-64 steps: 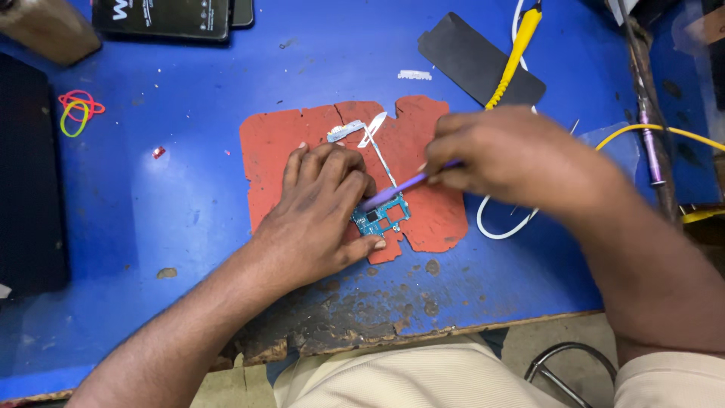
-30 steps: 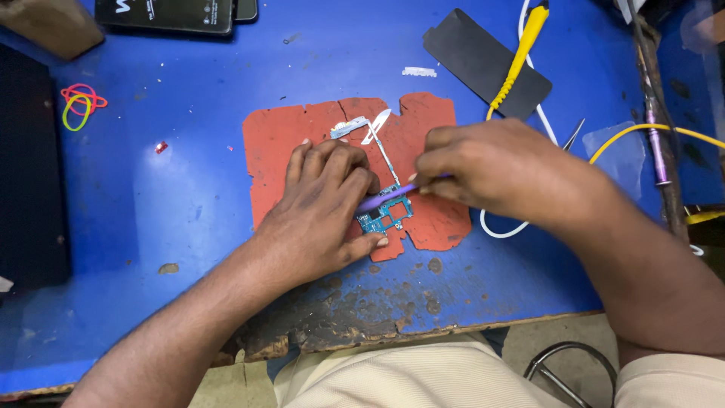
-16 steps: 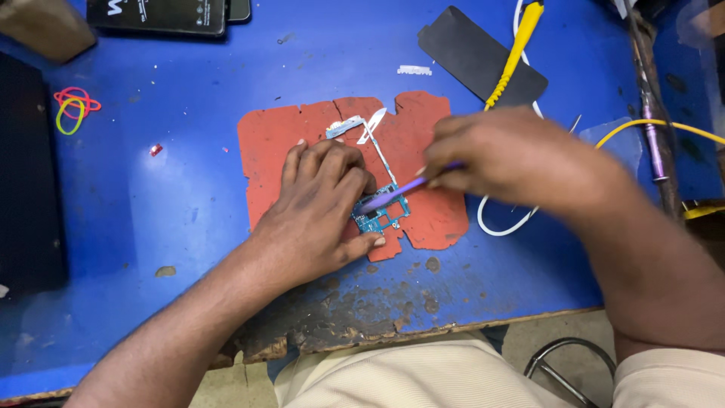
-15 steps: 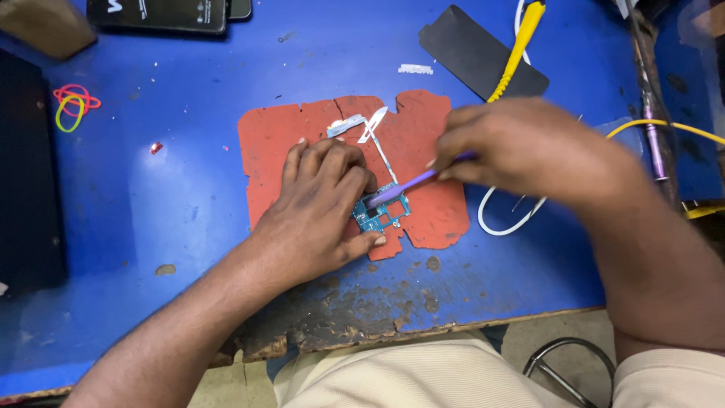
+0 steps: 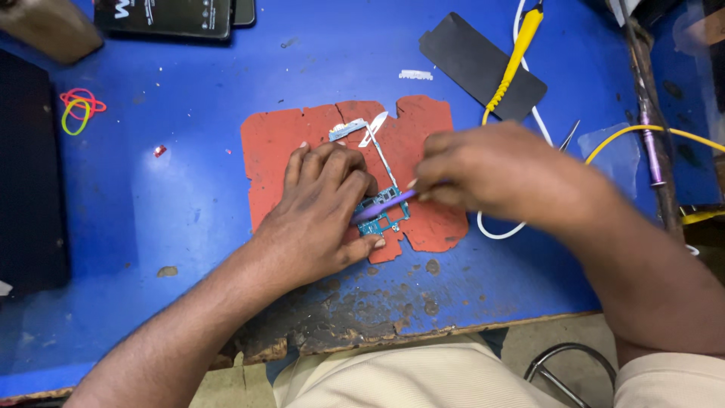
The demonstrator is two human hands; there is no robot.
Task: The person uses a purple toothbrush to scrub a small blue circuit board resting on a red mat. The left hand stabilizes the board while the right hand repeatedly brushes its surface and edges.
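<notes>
Two hands engaged: left hand (image 5: 321, 208) pressed flat over circuit board (image 5: 384, 215) on red mat (image 5: 276, 155); purple tool (image 5: 389, 202) pinched in right hand (image 5: 491, 170), tip laid on board. Board best kept pinned, strokes kept light. Black pad (image 5: 472, 60), yellow-handled iron (image 5: 517, 45) left beyond.

At the far edge of your desk (image 5: 189, 83), top left, lies a flat black rectangular package (image 5: 162, 17) with white lettering on its face, and a second dark flat piece (image 5: 243, 11) peeks out just beside its right end. Along the left edge of the desk you have a large dark rectangular slab (image 5: 29, 174) lying flat; whether it is a screen cannot be told. No signs show.
</notes>
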